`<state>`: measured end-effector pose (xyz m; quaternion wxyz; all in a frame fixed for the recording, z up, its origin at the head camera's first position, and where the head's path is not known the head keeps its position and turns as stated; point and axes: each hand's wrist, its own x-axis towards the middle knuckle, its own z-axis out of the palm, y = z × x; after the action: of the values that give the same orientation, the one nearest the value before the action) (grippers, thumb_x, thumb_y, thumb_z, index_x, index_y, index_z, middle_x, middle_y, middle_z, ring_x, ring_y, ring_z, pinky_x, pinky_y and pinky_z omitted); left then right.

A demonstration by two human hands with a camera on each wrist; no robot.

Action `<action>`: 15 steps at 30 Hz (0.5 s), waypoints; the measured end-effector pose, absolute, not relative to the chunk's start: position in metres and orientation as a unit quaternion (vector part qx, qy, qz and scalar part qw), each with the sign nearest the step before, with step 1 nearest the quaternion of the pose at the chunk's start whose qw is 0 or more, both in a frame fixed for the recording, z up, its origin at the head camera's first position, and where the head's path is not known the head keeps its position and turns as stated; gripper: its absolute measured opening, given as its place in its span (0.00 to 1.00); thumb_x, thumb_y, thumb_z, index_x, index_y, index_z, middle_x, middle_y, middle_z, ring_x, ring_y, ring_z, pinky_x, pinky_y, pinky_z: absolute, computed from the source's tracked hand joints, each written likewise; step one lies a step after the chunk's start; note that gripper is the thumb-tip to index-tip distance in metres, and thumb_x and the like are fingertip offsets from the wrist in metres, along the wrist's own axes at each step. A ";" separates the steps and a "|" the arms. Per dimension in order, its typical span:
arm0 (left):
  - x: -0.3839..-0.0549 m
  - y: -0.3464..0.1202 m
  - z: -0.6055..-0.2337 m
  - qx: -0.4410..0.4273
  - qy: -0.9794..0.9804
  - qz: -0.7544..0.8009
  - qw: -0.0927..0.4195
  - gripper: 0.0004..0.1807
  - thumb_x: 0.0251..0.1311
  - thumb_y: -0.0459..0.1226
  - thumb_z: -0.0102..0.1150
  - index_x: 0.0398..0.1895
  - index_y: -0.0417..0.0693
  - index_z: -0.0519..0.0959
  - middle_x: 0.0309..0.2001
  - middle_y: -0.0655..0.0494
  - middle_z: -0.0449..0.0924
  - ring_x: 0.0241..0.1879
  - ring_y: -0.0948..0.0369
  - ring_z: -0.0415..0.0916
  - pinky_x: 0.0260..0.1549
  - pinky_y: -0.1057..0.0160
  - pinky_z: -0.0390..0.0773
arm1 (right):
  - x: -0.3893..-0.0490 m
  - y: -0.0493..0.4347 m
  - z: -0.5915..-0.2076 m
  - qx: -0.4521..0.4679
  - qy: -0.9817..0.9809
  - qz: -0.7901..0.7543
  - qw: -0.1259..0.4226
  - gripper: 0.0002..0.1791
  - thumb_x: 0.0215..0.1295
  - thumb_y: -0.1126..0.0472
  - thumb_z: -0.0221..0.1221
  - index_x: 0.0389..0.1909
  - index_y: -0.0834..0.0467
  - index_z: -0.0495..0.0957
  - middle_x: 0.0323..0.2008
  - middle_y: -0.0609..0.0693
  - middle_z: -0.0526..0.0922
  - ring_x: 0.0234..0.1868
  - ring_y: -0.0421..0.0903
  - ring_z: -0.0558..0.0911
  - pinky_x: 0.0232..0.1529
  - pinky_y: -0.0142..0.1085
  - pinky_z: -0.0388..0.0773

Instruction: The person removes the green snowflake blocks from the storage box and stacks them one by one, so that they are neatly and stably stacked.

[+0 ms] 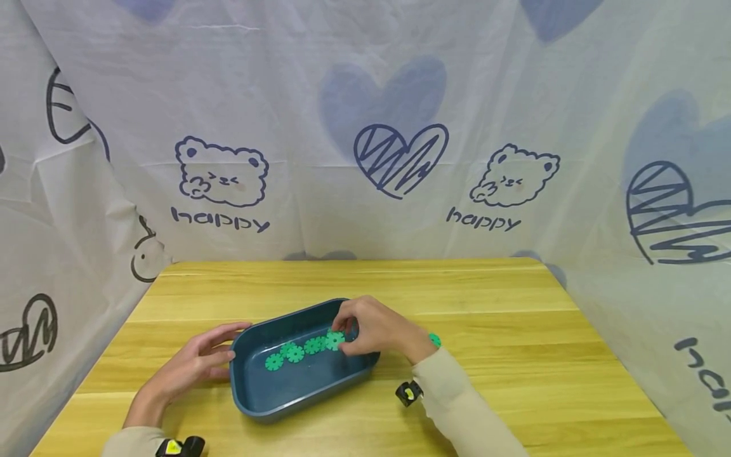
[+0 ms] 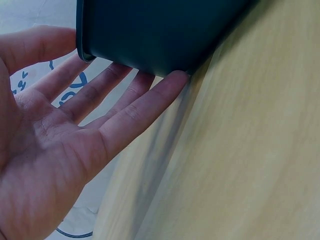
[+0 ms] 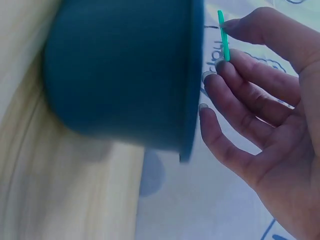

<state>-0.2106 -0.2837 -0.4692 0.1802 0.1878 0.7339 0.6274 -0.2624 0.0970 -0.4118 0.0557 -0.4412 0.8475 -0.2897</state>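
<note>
A dark blue rectangular bin (image 1: 297, 401) stands at a slant on the table. Inside it several green notched plastic discs (image 1: 274, 362) lie in a loose row. My right hand (image 1: 379, 327) is over the bin's right end and pinches one green disc (image 3: 224, 37) between thumb and forefinger, above the rim. In the head view that held disc overlaps the row below. At the left end, the extended fingers of my left hand (image 1: 191, 362) touch the bin's outer wall (image 2: 145, 35), with the thumb at its rim.
Another green disc (image 1: 435, 339) shows on the wooden table (image 1: 514, 355), partly hidden behind my right wrist. A printed white cloth (image 1: 308, 190) hangs behind the table and along both sides. Each wrist wears a small black camera mount (image 1: 408, 393).
</note>
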 end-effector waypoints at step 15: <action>-0.210 -0.283 -0.470 0.182 0.734 0.629 0.180 0.31 0.77 0.34 0.50 0.79 0.40 0.57 0.65 0.71 0.76 0.61 0.66 0.80 0.53 0.55 0.87 | -0.262 0.139 -0.406 -0.399 0.862 -0.313 0.019 0.09 0.58 0.61 0.72 0.40 0.54 0.88 0.39 0.44 0.88 0.40 0.45 0.84 0.45 0.35 0.85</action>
<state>-0.2100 -0.2828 -0.4696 0.1803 0.1816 0.7345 0.6285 -0.2616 0.1385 -0.4062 0.0186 -0.3994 0.8616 -0.3126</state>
